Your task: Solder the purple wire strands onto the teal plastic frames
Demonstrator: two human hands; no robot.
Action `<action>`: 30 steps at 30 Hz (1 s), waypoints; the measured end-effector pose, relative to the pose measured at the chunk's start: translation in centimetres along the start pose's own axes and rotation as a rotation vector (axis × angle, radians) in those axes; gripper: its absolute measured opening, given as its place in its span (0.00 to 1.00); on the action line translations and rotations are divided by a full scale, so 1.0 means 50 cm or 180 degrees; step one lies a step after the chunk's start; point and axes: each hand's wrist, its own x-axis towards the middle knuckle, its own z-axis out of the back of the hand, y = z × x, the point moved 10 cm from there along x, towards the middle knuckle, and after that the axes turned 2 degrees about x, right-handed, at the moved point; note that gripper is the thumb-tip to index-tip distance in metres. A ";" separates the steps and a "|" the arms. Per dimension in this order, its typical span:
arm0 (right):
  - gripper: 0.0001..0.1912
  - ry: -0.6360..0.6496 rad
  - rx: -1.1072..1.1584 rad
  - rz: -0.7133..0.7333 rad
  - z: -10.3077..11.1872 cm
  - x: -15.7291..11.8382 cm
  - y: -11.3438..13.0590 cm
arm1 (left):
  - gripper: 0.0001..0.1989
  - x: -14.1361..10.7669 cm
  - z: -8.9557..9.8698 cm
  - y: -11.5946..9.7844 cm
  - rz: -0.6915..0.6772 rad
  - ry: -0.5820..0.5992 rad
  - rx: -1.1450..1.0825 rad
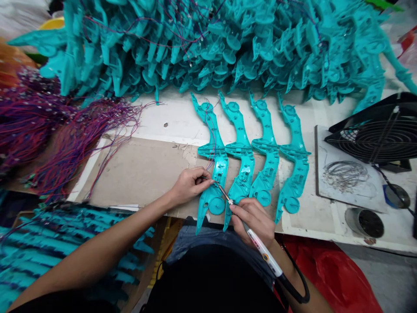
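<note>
Several teal plastic shell parts lie in a row on the table. Over the leftmost teal part (pixel 216 167), my left hand (pixel 192 184) pinches thin red and blue wires (pixel 213 148), whose upper lengths trail along that part. My right hand (pixel 254 221) grips a soldering iron (pixel 260 248) like a pen. Its metal tip points up and left, close to my left fingertips; whether it touches the wire or the part I cannot tell. A second teal part (pixel 240 165) lies just right of the first, partly beneath the iron.
Behind the row rises a large heap of teal parts (pixel 228 48). Bundles of red and blue wires (pixel 81 134) spread at left, above stacked teal parts (pixel 48 243). A black fan (pixel 374 130), a coil of solder wire (pixel 345 176) and a small cup (pixel 365 221) stand at right.
</note>
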 end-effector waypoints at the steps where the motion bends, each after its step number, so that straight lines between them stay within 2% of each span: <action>1: 0.20 0.0010 -0.0010 -0.0045 0.001 0.001 -0.001 | 0.07 0.000 0.000 0.001 0.0025 -0.0002 -0.0038; 8: 0.21 -0.0223 -0.0017 -0.0250 0.041 0.016 0.001 | 0.06 0.000 0.001 0.002 0.0036 -0.0027 -0.0075; 20: 0.17 -0.0055 0.0139 -0.0589 0.019 0.041 -0.035 | 0.07 -0.001 -0.005 -0.001 -0.0041 0.0065 0.0000; 24: 0.15 -0.0251 0.0255 -0.0738 0.028 0.033 -0.044 | 0.07 0.000 -0.003 0.000 -0.0041 0.0066 0.0033; 28: 0.14 -0.0268 0.0232 -0.0670 0.034 0.034 -0.029 | 0.09 0.000 0.003 0.008 0.0047 0.0027 0.0042; 30: 0.14 -0.0389 0.0048 -0.0741 0.058 0.026 -0.022 | 0.10 -0.005 0.003 0.006 0.0022 0.0026 0.0147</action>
